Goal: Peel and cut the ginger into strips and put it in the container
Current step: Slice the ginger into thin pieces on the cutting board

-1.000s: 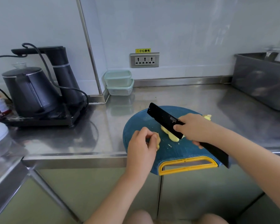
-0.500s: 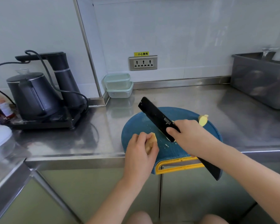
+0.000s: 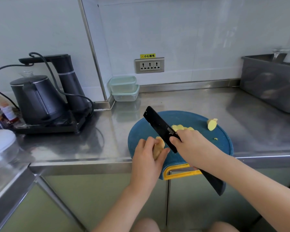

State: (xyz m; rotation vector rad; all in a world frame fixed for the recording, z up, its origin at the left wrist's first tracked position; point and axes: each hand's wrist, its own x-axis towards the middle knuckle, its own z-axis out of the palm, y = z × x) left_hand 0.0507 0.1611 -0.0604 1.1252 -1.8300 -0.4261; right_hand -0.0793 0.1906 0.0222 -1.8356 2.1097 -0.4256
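A round blue cutting board (image 3: 223, 148) with a yellow handle lies at the counter's front edge. My left hand (image 3: 147, 158) holds a peeled ginger piece (image 3: 159, 145) upright over the board's left side. My right hand (image 3: 192, 146) grips a black knife (image 3: 159, 126), its blade pointing up and to the left, just right of the held ginger. Several pale ginger slices (image 3: 181, 127) lie behind the blade. Another ginger chunk (image 3: 212, 124) sits on the board's far right. Two stacked clear containers (image 3: 124, 88) with pale green lids stand at the back wall.
A black kettle (image 3: 35, 99) and its stand with a cable occupy the left counter. Bottles (image 3: 0, 113) and a white-lidded jar (image 3: 0, 144) sit at the far left. A grey bin (image 3: 271, 82) stands at the back right. A wall socket (image 3: 149, 65) is above the counter.
My left hand has lifted the ginger piece off the board and turned it upright. The knife has swung left, uncovering the slices behind it.
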